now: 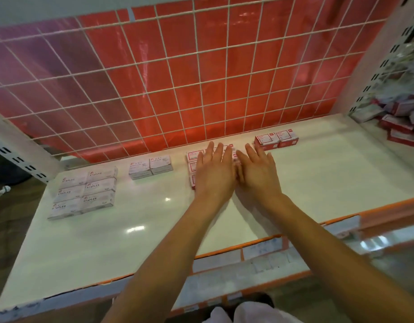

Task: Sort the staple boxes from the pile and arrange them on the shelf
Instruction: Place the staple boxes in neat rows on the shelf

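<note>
Head view: my left hand (pixel 214 170) and right hand (pixel 258 174) lie flat, holding nothing, seemingly squaring the pink staple boxes (pixel 192 157) at twelve o'clock on the shelf (pixel 318 183); the pile (pixel 399 117) sits at two o'clock.

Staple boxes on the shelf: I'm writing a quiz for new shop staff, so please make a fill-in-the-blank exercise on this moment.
1. The white boxes at the left end of the shelf are printed with the word ____.
2. The unsorted pile lies at the far ____ of the view.
3. Between the right hand and the pile stand ____ red boxes.
Missing words: STAPLES; right; two.
</note>
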A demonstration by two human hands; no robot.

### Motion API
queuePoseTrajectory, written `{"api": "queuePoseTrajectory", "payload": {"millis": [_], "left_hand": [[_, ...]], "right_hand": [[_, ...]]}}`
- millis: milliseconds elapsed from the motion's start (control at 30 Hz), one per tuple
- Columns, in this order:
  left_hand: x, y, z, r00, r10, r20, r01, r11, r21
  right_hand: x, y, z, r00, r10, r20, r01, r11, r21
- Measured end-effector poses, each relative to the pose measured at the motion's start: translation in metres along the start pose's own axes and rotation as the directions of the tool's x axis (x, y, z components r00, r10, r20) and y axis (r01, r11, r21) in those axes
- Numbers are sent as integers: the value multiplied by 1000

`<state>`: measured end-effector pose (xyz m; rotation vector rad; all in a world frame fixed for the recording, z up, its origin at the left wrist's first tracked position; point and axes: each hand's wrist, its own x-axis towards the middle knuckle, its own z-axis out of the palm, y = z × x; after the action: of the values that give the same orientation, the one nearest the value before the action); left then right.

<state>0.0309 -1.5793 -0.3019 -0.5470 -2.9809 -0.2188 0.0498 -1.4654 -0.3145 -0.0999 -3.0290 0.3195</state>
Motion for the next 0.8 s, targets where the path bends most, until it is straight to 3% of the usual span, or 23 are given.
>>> {"api": "queuePoseTrajectory", "payload": {"millis": [333,800], "left_hand": [[20,87,8,988,156,-2,-156,988,-19],[89,279,46,952,306,-14,-306,952,4]], "right_hand": [[-20,87,-21,981,140,-134,-133,989,62],[-28,278,-69,947,291,-140,-280,956,93]]}}
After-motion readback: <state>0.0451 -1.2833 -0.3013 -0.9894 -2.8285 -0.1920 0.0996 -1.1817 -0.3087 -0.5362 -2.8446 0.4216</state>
